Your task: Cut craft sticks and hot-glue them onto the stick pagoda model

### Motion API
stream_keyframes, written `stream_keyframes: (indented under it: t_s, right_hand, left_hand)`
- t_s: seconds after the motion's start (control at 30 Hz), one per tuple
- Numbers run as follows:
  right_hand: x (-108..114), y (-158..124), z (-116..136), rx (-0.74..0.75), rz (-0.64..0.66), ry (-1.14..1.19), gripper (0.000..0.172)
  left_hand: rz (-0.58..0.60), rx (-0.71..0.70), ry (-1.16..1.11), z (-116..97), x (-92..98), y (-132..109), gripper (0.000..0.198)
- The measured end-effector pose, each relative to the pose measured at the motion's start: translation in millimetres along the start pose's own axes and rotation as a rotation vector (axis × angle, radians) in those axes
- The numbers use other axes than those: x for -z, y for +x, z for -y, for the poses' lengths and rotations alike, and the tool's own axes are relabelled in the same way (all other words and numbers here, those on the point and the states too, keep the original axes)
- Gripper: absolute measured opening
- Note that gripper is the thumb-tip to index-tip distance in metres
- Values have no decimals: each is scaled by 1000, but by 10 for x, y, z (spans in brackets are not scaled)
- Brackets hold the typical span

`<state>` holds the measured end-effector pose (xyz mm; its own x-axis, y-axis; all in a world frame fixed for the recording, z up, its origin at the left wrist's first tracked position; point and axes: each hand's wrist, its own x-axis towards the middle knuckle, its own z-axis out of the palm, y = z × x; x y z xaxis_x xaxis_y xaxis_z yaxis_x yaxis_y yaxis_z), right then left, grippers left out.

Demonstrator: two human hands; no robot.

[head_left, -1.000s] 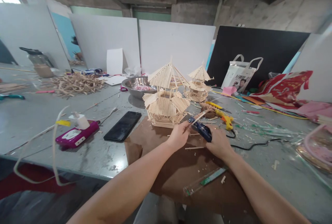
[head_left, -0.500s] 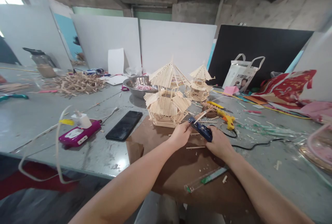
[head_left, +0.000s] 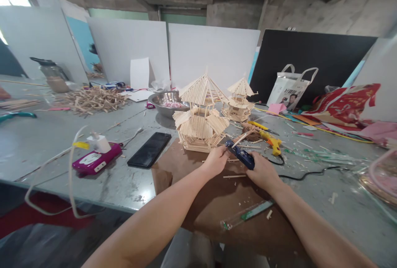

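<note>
My right hand (head_left: 263, 170) is wrapped round the handles of dark blue pliers (head_left: 243, 156), whose jaws point left and away from me. My left hand (head_left: 217, 160) is closed at the jaws, its fingers pinching a thin wooden stick (head_left: 241, 138) that slants up to the right across the pliers' head. The stick's near end is hidden by the fingers. Just beyond my left hand stands a pavilion model (head_left: 201, 129) built of wooden sticks, with a pointed roof. A smaller stick pavilion (head_left: 238, 102) is behind it to the right.
A brown board (head_left: 211, 206) lies under my hands, with a stick (head_left: 235, 176) on it. Left are a black phone (head_left: 149, 149) and a purple power strip (head_left: 97, 158). A metal bowl (head_left: 161, 108) and a stick pile (head_left: 96, 99) stand behind. Right lies a yellow glue gun (head_left: 273, 142).
Both hands keep nearly the same pose at the pliers and stick. The whole view has shifted very slightly.
</note>
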<state>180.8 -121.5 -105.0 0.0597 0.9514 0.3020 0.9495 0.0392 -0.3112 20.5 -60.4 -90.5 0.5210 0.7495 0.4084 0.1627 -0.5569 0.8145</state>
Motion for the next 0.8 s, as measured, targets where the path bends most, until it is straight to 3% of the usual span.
stream_keyframes:
  t_s: [0.4,0.8]
  right_hand:
    - [29,-33,7,-3,7,-26,26]
    - [-2,-51,-57,15,-26,-80,27]
  left_hand:
    - [-3,19,15,2,-24,-26,34]
    - [-21,-56,-16,-31,-49,-68,33]
